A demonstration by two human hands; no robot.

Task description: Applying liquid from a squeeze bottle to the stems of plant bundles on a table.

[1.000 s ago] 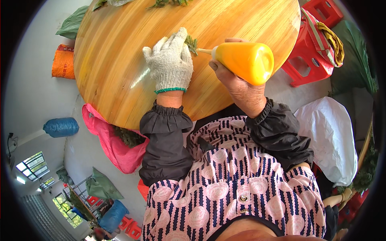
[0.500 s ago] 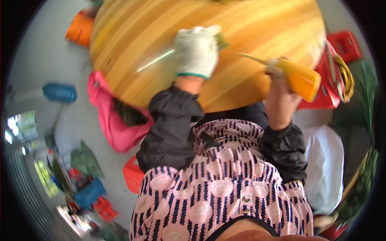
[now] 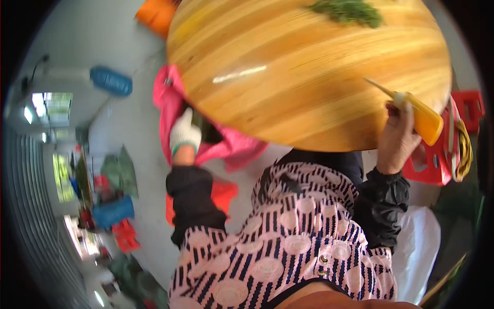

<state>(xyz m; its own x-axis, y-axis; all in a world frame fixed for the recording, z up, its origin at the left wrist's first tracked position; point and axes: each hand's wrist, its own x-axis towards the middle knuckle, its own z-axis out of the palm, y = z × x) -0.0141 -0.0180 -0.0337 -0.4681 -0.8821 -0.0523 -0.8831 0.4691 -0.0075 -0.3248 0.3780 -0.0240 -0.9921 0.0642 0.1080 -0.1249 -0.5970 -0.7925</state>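
My right hand [image 3: 400, 129] is bare and closed around a yellow squeeze bottle [image 3: 425, 117] with a long thin nozzle. The bottle lies tilted over the near right part of a round wooden table [image 3: 303, 87], its nozzle pointing up and left. In a white knitted glove, my left hand [image 3: 185, 132] is at the mouth of a pink bag [image 3: 167, 98] hanging below the table's left edge. Its fingers look stretched out, with nothing visible in them. Dark green stuff [image 3: 208, 131] shows inside the bag. A small heap of green leaves [image 3: 351, 12] lies on the table's far side.
Red plastic stools stand at the right [image 3: 467, 110] and under the pink bag [image 3: 224, 193]. A white sack [image 3: 419, 247] is at my right side. On the floor at the left lies a blue container [image 3: 111, 81]; an orange bag [image 3: 157, 15] sits beyond the table.
My left hand has moved from the tabletop, where it was beside some green leaves, down left to the pink bag. My right hand still holds the yellow bottle. The view has shifted.
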